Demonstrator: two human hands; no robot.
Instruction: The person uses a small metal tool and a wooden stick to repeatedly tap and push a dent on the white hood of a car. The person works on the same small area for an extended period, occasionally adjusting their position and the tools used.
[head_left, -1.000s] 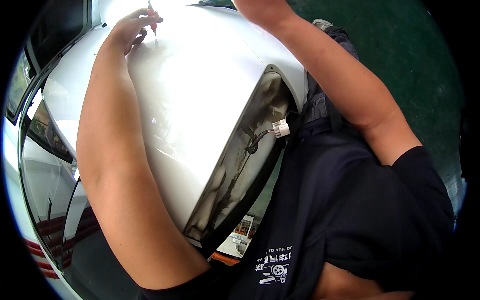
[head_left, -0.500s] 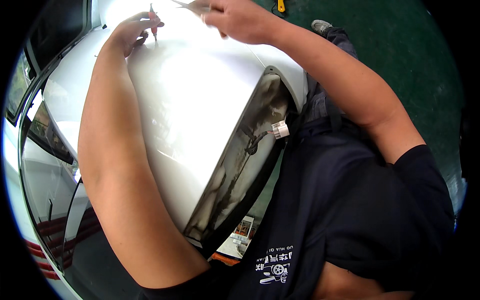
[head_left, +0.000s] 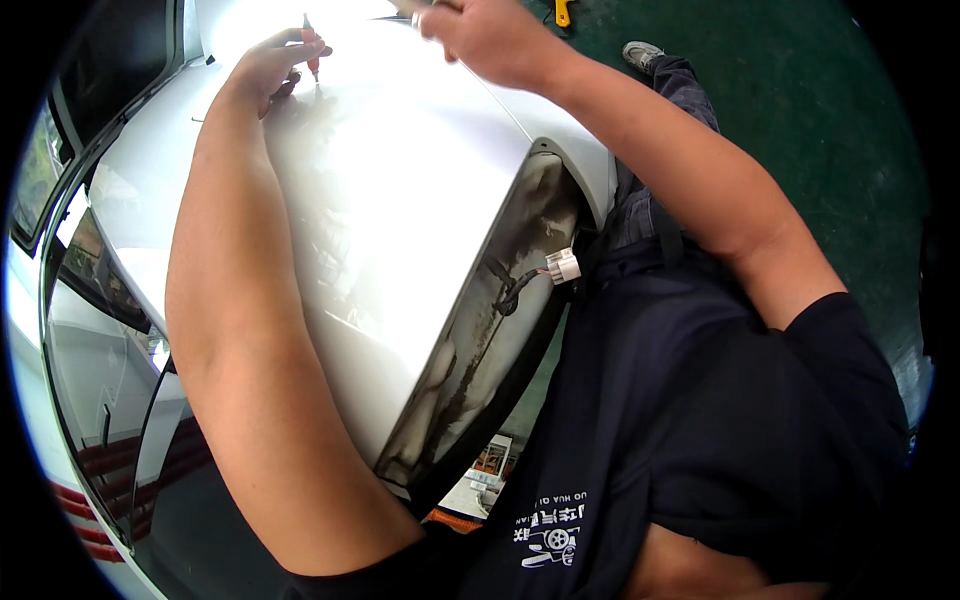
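Note:
My left hand (head_left: 272,68) is closed round a slim red pen-like tool (head_left: 310,50). The tool stands nearly upright, its narrow tip at or just above the white car body panel (head_left: 390,210); contact cannot be made out for sure. Farther right, my right hand (head_left: 490,38) is raised above the panel, fingers wrapped round a blurred tool with a grey-brown handle (head_left: 412,8). The upper edge of the view cuts off part of that tool, so its kind is hidden. Strong glare washes out the panel near both hands.
Close to my body, a dirty lamp recess (head_left: 500,300) opens in the car's corner, a white plug connector (head_left: 563,265) hanging there on its cable. Car glass (head_left: 100,400) lies at left. A yellow-handled object (head_left: 562,12) rests on the green floor (head_left: 800,130).
My right hand has shifted slightly up and right, and the blurred tool in it has swung farther toward the upper edge. My left hand keeps the red tool in nearly the same place.

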